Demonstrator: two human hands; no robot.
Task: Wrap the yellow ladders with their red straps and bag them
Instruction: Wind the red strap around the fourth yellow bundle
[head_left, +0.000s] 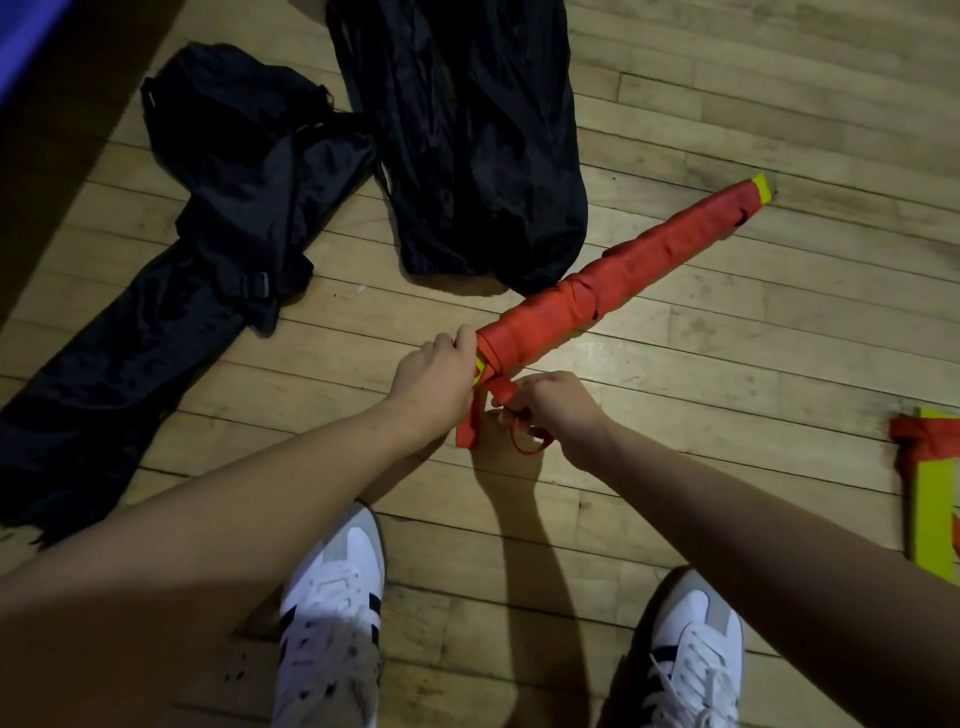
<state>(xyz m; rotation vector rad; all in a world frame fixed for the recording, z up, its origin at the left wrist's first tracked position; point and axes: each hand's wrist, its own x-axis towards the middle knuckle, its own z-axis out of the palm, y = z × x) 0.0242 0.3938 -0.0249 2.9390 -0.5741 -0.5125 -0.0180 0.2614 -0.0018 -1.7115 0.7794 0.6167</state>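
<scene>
The rolled ladder bundle (618, 275) is wound in red strap, with yellow showing only at its far tip and as a small yellow wedge at the near end. A loose red strap tail (470, 421) and a thinner red cord (524, 441) hang there. Two bags (457, 140) on the floor are plain black, one with a black buckle. The floor (727, 338) is pale tan wood in narrow planks, scuffed with dark marks. A second ladder (930, 499) is yellow with red strap. The shoes (330, 618) are white with grey toes, black stripes and white laces
</scene>
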